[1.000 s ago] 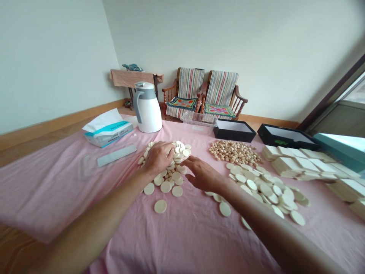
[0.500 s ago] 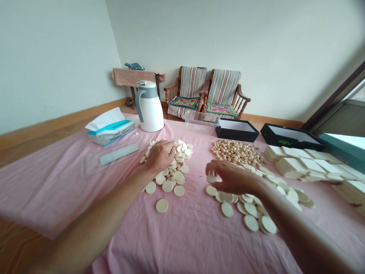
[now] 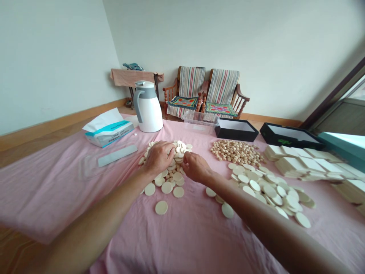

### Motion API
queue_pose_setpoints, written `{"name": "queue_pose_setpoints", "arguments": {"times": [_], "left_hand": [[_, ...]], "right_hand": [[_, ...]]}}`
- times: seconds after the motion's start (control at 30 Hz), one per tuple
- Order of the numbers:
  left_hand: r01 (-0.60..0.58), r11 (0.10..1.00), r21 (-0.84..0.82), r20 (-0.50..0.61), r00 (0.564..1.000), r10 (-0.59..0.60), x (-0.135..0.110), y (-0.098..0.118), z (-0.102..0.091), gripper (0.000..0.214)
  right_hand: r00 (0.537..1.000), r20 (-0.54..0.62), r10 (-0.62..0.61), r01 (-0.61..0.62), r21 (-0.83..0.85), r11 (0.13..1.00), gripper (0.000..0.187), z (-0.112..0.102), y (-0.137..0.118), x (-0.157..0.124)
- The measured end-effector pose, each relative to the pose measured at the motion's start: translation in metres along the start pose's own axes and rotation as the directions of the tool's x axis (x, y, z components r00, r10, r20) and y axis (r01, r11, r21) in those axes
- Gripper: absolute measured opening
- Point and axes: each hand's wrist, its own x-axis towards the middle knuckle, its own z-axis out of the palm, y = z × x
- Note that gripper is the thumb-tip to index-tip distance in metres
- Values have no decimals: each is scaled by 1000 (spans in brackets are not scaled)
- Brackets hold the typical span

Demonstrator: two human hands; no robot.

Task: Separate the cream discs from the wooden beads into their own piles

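Through the head camera, we look down at a pink cloth [image 3: 182,236]. Our left hand [image 3: 160,156] is bent over a pile of round, pale discs [image 3: 167,187]. It hides what is under it, so we can't tell how open its fingers are or if they hold a disc. Our right hand [image 3: 196,166] is just beside that pile, on its right side. Its fingers are curled in, and we can't tell if anything is inside them. Small wooden bits [image 3: 171,176] peek out between the discs. One lone disc [image 3: 161,207] lies on the cloth, nearer to us.

Past our right arm is a bigger pile of discs [image 3: 269,191]. Behind it is a heap of little wooden bits [image 3: 236,151], and stacks of square pieces [image 3: 302,166] are on the right. Farther back we see a white jug [image 3: 151,116] and a black box [image 3: 234,134].
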Motion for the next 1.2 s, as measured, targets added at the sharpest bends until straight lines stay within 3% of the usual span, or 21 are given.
{"name": "queue_pose_setpoints", "arguments": {"times": [0.17,0.3,0.4,0.57,0.67,0.77,0.87,1.0,1.2], "left_hand": [[-9,1000,-6,8,1000,9,0,1,1,17],[-11,1000,-5,2,1000,11,0,-1,1,18],[-7,1000,-4,1,1000,7,0,-2,2,18],[5,1000,9,1,1000,-5,0,-3,4,17],[8,1000,14,0,1000,-8,0,-3,5,17],[-1,1000,10,8,1000,1,0,-3,4,17],[3,1000,7,12,1000,-3,0,-2,3,17],[17,1000,8,1,1000,-17,0,-1,1,18],[9,1000,11,2,1000,-9,0,-2,3,16]], "right_hand": [[999,-36,31,-31,-3,1000,20,11,-7,10],[998,-58,38,-37,21,999,19,8,1,9],[992,-93,90,-92,-17,996,18,-6,27,7],[949,-180,260,-284,-128,950,17,-38,90,4],[922,-255,290,-340,-180,923,22,-47,105,2],[950,-250,189,-238,-179,955,22,-43,86,-1],[993,-113,-34,30,-41,999,19,-29,47,-5],[942,-8,-334,333,91,938,23,-11,5,-9],[924,53,-378,375,55,925,17,0,-3,-3]]}}
